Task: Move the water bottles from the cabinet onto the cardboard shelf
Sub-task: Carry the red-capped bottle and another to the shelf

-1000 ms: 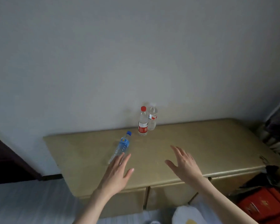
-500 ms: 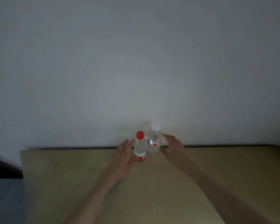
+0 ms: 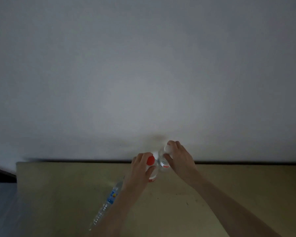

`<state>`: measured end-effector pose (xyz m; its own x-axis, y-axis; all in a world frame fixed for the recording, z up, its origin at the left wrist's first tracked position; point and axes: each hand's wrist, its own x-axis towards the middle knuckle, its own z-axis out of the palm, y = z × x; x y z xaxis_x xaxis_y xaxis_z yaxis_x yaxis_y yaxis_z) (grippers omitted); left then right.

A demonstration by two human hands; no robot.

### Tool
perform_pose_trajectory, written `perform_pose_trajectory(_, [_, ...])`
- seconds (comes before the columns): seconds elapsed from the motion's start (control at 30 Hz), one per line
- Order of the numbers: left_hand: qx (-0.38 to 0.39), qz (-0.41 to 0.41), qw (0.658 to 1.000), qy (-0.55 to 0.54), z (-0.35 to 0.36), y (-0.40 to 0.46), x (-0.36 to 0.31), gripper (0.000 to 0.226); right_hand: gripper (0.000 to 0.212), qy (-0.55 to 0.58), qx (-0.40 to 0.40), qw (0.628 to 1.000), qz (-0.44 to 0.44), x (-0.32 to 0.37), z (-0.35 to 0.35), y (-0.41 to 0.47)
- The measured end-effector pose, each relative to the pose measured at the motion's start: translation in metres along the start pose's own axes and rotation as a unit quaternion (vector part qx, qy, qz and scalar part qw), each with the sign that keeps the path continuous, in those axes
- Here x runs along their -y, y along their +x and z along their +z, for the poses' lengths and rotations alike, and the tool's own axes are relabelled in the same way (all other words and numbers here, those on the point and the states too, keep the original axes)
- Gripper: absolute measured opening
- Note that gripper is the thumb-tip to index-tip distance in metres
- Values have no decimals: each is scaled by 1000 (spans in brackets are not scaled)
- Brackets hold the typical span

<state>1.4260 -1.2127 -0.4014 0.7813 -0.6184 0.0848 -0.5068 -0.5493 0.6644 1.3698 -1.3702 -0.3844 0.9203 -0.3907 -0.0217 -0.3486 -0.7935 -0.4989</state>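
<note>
1. Gripping the clear plastic red-capped bottle (image 3: 151, 170), the left hand (image 3: 140, 170) curls its fingers around it.
2. Right hand (image 3: 179, 159) fingers wrap the neighbouring clear white-capped bottle (image 3: 163, 161).
3. Both bottles stand on the beige wooden cabinet (image 3: 229, 182) by the wall.
4. A blue-labelled clear bottle (image 3: 108, 200) lies beside the left forearm.

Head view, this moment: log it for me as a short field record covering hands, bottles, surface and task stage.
left hand: grips the red-capped bottle
right hand: grips the white-capped bottle
third bottle: blue-labelled bottle lying on its side, partly under the left forearm
surface: cabinet top, against a white wall
task stage: both upright bottles gripped; whether lifted cannot be told
cardboard shelf: not in view
</note>
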Motion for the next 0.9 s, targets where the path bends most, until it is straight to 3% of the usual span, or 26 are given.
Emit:
perform_pose_trajectory(0.27, [13, 30, 999, 13, -11, -13, 0, 32, 29, -7, 18, 1000, 20, 4, 12, -45])
perform_pose_trajectory(0.43, [56, -8, 998, 14, -22, -17, 9, 32, 40, -32, 54, 996, 71, 13, 13, -75])
perform_pose_trajectory(0.6, [160, 94, 981, 63, -34, -23, 5, 38, 38, 0, 4, 985, 173, 34, 11, -102])
perform_pose_trajectory(0.73, [190, 142, 964, 117, -47, -33, 0, 36, 31, 25, -43, 963, 264, 50, 14, -161])
perform_pose_trajectory(0.9, [271, 242, 929, 67, -43, -72, -19, 34, 28, 42, -127, 940, 314, 72, 11, -253])
